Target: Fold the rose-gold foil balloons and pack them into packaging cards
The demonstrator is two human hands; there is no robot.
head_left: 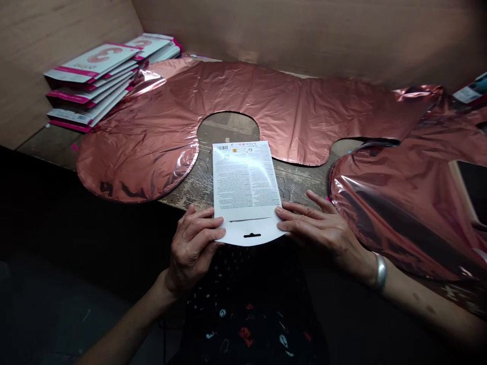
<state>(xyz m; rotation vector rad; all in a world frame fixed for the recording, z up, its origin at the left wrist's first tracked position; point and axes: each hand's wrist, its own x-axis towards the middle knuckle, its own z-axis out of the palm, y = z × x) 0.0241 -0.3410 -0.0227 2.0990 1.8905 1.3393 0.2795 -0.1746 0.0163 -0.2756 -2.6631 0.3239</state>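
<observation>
"What does my head camera show you way over there?"

"I see a white packet (247, 182) in the middle, with its near end sticking past the edge of the table (190, 182). It has rows of tiny print that I can't read, a thin slit (251, 220) and a black hole (252, 235) at its near end."

"And my hands?"

"Your left hand (194, 243) is at eight o'clock from the packet. Its fingers are bent over that edge, holding it. Your right hand (317, 228) is at four o'clock. Two fingertips hold the other edge, and one finger sticks up — I can't see the thumb. There's a silver bracelet (381, 271) on that wrist."

"What's around them?"

"A big, shiny pink foil shape (228, 91) lies at twelve o'clock, flat and curvy, bending round to nine. More pink foil (380, 197) lies at three o'clock, near the right hand. A dark thing with a pale edge (472, 192) is farther out that way — I can't tell what it is. At ten o'clock there's a pile of white and pink packs (91, 88). At six o'clock I see dark clothes (247, 304) with little patterns."
</observation>
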